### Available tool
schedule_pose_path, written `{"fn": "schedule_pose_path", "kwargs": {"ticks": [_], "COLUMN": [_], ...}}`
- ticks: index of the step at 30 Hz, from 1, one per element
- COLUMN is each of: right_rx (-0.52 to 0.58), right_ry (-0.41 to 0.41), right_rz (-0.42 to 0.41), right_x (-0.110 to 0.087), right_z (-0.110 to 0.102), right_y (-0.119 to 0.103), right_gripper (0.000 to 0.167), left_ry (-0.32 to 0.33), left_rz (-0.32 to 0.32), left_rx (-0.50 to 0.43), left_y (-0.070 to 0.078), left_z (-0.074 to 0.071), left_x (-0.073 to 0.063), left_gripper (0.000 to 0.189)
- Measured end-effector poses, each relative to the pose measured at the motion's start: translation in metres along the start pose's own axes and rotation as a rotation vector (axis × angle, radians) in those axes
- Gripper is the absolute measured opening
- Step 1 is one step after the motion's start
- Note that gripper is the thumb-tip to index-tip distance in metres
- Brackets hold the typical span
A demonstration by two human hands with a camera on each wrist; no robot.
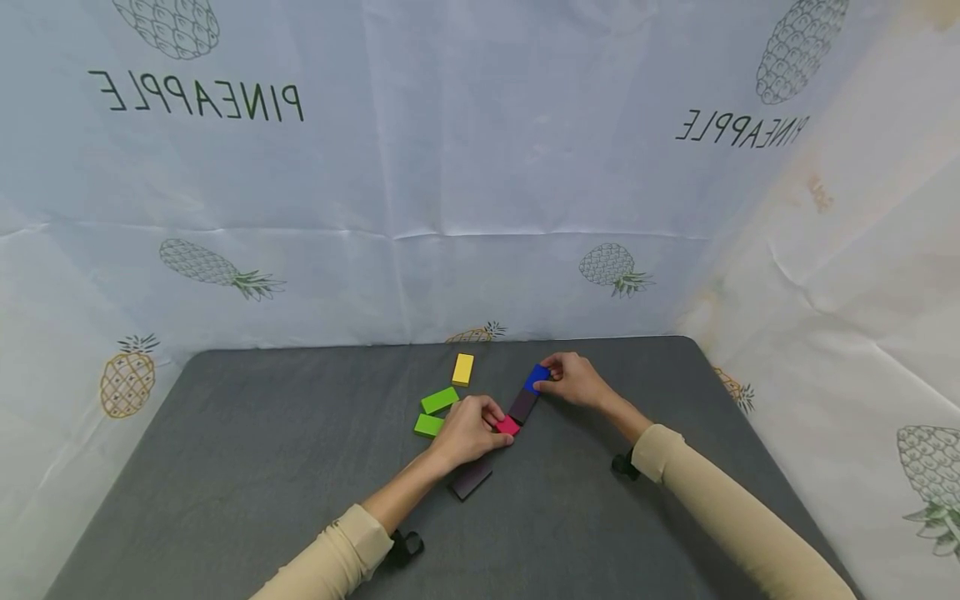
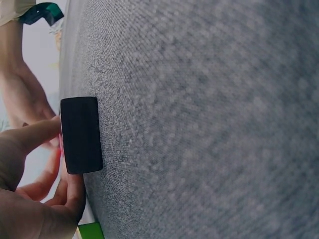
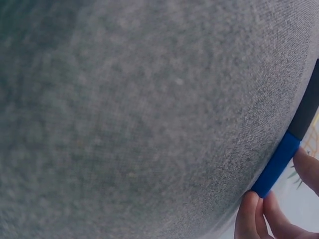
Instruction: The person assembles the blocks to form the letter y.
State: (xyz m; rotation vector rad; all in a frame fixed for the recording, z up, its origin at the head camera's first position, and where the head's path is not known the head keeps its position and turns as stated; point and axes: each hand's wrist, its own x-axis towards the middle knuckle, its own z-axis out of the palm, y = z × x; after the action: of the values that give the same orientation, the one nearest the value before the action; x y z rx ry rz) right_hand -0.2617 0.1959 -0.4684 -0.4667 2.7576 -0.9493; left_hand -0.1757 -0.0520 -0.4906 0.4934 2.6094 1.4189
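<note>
My left hand pinches a red block between thumb and fingers; only a red sliver of it shows in the left wrist view. A dark block lies on the near side of that hand and fills the front of the left wrist view. Farther back, my right hand grips a blue block, thumb at one end and fingers at the other. End to end with the blue one lies another dark block, and its near end is close to the red block.
Two green blocks lie left of the left hand, the nearer one partly behind it. A yellow block lies farther back on the dark grey table. Pineapple-print cloth hangs along the table's back and sides.
</note>
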Motion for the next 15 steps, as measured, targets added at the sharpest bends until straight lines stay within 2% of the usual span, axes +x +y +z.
{"fn": "schedule_pose_path", "kwargs": {"ticks": [6,15], "right_rx": [-0.004,-0.005], "right_ry": [-0.009,-0.014], "right_rz": [-0.009,-0.007], "right_x": [-0.0008,-0.0005], "right_z": [-0.0002,-0.0014], "right_y": [-0.0005,-0.0006], "right_gripper": [0.049,0.05], "left_ry": [0.004,-0.003], "left_rz": [0.028,0.033], "left_rx": [0.016,0.026], "left_y": [-0.0001,0.0012], "left_z": [-0.0006,-0.001], "left_x": [-0.0005,0.0005], "left_gripper": [0.027,0.027]}}
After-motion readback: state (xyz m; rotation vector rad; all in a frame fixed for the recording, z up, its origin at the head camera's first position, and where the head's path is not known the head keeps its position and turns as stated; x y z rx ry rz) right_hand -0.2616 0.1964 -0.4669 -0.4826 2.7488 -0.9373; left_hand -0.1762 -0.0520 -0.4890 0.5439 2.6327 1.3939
